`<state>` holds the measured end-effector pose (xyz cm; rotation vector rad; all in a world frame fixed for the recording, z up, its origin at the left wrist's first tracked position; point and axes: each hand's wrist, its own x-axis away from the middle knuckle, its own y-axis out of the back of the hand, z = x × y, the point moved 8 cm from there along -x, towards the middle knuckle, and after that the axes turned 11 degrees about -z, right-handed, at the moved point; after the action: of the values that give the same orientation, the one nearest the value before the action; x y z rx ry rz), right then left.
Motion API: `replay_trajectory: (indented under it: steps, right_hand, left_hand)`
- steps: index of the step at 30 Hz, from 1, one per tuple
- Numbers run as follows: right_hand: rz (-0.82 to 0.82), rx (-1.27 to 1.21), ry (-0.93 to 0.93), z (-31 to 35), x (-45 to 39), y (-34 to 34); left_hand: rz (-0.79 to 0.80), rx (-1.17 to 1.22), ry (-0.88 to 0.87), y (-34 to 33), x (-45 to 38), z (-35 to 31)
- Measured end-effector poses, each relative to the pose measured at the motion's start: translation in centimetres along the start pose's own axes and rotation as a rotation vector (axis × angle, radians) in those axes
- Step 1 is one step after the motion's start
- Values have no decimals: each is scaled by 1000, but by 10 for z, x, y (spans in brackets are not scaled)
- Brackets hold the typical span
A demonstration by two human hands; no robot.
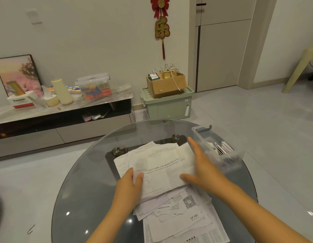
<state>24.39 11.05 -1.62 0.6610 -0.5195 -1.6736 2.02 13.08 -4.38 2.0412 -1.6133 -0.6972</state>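
Standing by the round glass table (78, 199), I see a person bent over it with both bare arms stretched forward onto a sheaf of papers (162, 165). This sheaf lies near the middle of the tabletop, its top sheet a creased white leaflet with lines of printed text. The left hand (131, 183) holds the sheaf at its near left corner: the thumb lies on top and the fingers curl under the edge, so the paper is pinched between them. The right hand (201, 165) lies against the sheaf's right side with its fingers straight and close together, pointing away from the person, while the thumb is spread out to the left and rests flat on the top sheet. The near edge of the sheaf overlaps a lower pile (178, 216) of loose slips and printed sheets, one with a square code on it, which reaches toward the person's edge of the table. Just to the right of the right hand stands a clear plastic box (201, 132) holding upright cards and packets. Beyond the table, on the floor by the wall, a cardboard box (168, 85) sits on a green storage bin (168, 107), and a low cabinet (64, 123) to the left carries assorted containers.
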Motion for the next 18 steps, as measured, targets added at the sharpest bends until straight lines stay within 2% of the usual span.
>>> replay_trajectory:
  steps: [4,10,18]
  right_hand:
    - [95,222,4,-7,6,-17]
    - [123,192,-34,-17,5,-22]
    - [-37,124,-43,-17,-5,-13]
  left_hand:
    - [15,7,-89,0,5,-9]
    - [183,-24,-98,-11,14,-16]
    - [337,-38,-81,-3,10,-9]
